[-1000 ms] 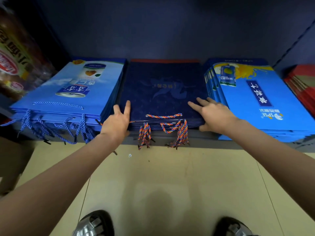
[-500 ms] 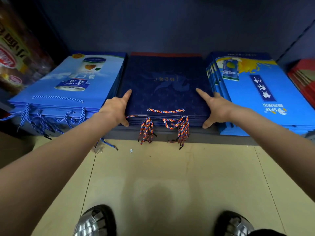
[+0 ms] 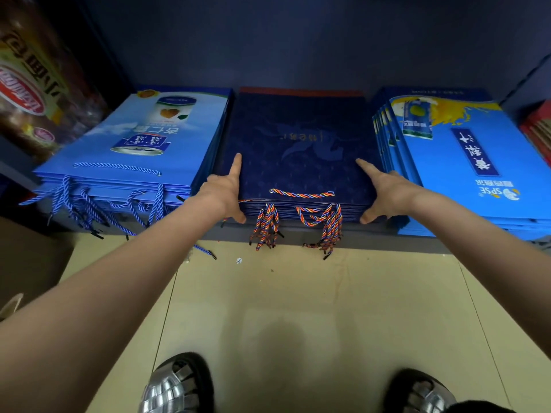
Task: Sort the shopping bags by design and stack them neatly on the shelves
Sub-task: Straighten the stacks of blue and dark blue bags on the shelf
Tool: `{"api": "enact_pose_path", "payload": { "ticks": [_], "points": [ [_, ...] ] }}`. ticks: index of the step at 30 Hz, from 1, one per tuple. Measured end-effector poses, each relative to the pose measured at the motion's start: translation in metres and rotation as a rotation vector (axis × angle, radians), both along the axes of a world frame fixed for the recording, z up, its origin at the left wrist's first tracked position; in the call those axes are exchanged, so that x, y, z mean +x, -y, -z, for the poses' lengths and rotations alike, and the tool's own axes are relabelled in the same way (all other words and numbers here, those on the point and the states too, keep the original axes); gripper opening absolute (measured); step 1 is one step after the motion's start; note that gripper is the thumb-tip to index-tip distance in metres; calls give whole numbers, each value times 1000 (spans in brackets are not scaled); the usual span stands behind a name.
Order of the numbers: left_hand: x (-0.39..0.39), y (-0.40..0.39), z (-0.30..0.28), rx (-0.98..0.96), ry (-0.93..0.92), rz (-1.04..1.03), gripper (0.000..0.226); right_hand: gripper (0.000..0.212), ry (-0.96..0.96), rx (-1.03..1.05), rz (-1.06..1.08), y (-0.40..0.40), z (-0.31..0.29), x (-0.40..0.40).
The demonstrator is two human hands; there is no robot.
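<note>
A stack of dark navy shopping bags (image 3: pixel 301 150) with multicoloured rope handles (image 3: pixel 301 193) lies flat in the middle of a low shelf (image 3: pixel 372 238). My left hand (image 3: pixel 225 192) presses the stack's left side, index finger straight along the edge and thumb at the front corner. On the stack's right side my right hand (image 3: pixel 384 195) mirrors it. A stack of light blue bags with a can design (image 3: pixel 128 144) lies to the left. To the right is a stack of blue bags with a yellow splash (image 3: pixel 465 162).
Red bags (image 3: pixel 539 129) lie at the far right behind a shelf divider. Packaged goods (image 3: pixel 32 93) stand at the far left. Blue rope handles (image 3: pixel 89 204) hang over the shelf's front edge. Beige tiled floor (image 3: pixel 298 308) and my two shoes (image 3: pixel 176 386) are below.
Both hands slid from the navy stack's front corners out to its left and right sides, fingers now pointing along the edges. The stack looks squarer.
</note>
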State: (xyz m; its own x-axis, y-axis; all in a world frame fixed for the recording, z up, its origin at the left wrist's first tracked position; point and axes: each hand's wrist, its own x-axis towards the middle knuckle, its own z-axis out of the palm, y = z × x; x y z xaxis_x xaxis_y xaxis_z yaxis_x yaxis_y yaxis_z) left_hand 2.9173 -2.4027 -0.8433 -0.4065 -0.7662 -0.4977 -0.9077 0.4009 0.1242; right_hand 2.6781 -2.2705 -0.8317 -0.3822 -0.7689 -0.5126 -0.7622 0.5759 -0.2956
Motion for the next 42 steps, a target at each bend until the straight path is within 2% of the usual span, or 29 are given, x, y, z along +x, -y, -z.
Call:
{"api": "enact_pose_path", "payload": {
  "ticks": [7,11,13,14,16,18,19,20,22,24,27,29,31,34,36,38,40,42],
  "points": [
    [1,5,0,-209,124,126,128,121,-112,25,-12,-2,-4,4],
    [2,-6,4,-163,64,36,126,117,-95,-32,2,-11,5,11],
    [4,-16,1,-155,39,7,126,111,-208,-87,-12,-23,1,14],
    [7,-23,-1,-206,57,38,126,106,-308,-162,-46,-30,0,17],
    [13,-41,0,-416,8,207,117,85,-433,-500,-171,-44,4,32],
    [15,-51,5,-555,-274,386,96,61,-408,-780,-335,-52,19,54],
    [13,-51,7,-547,-383,426,84,55,-426,-814,-407,-54,30,63],
    [10,-49,9,-509,-417,427,74,50,-460,-794,-453,-52,40,71],
    [4,-42,10,-442,-356,388,63,40,-525,-748,-437,-45,53,80],
    [0,-35,9,-439,-297,379,59,28,-548,-794,-370,-42,57,80],
    [-2,-24,2,-424,-254,396,59,16,-403,-936,-256,-42,54,75],
    [-5,-20,-3,-422,-221,442,67,8,-269,-1010,-150,-44,45,70],
    [-11,-17,-7,-396,-196,489,73,5,-201,-1032,-84,-43,39,66],
    [-15,-12,-15,-434,-203,611,61,11,-171,-1026,-91,-42,36,66],
    [-12,-7,-20,-498,-338,643,56,19,-164,-1028,-105,-42,36,67],
    [-10,-7,-25,-559,-492,629,64,24,-154,-1045,-116,-42,34,68],
    [-10,-5,-26,-625,-565,611,60,24,-199,-1083,-133,-39,31,69],
    [-10,-7,-26,-673,-576,636,51,21,-339,-1118,-156,-33,28,70]
  ]
}}
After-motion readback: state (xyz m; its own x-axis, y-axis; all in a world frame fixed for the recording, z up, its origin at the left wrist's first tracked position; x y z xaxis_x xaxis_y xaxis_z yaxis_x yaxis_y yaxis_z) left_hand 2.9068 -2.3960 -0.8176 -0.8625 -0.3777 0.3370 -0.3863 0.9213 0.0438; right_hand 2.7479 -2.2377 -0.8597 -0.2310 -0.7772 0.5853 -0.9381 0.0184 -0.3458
